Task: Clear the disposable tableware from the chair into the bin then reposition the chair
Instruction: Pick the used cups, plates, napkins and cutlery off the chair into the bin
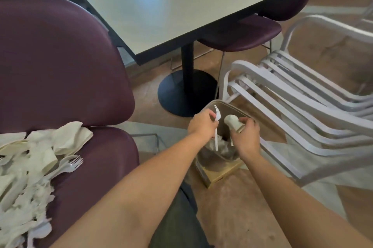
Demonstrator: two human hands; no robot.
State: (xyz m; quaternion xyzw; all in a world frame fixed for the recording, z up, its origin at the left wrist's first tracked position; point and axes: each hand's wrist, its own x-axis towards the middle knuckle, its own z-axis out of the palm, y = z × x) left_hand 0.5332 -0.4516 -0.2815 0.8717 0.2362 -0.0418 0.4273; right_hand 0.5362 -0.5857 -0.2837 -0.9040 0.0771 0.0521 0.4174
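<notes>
- Our left hand [200, 124] is clenched around a white plastic fork [216, 126], gripping it near the neck so the tines point up and the handle hangs down into the bin.
- Our right hand [245, 136] grasps a small off-white paper cup [233, 122], tipped on its side with its base turned towards the left hand.
- Both hands are held directly above the open mouth of the small beige square bin [217, 164], which stands on the brown floor [240, 203] between the two chairs.
- Inside the bin we can see crumpled white paper and plastic [224, 147] lying under the hands.
- The dark purple upholstered chair [60, 62] sits to our left, and its seat carries a heap of disposable tableware [30, 167]: crushed paper cups, napkins and paper plates.
- Clear plastic forks [70, 164] jut out from the right edge of that heap, tines towards the bin.
- A white slatted metal chair [292, 106] stands just to the right of the bin.
- The pale rectangular table [181, 5] on its black pedestal base [187, 90] stands beyond the bin, with another purple chair [242, 32] tucked beneath its far edge.
</notes>
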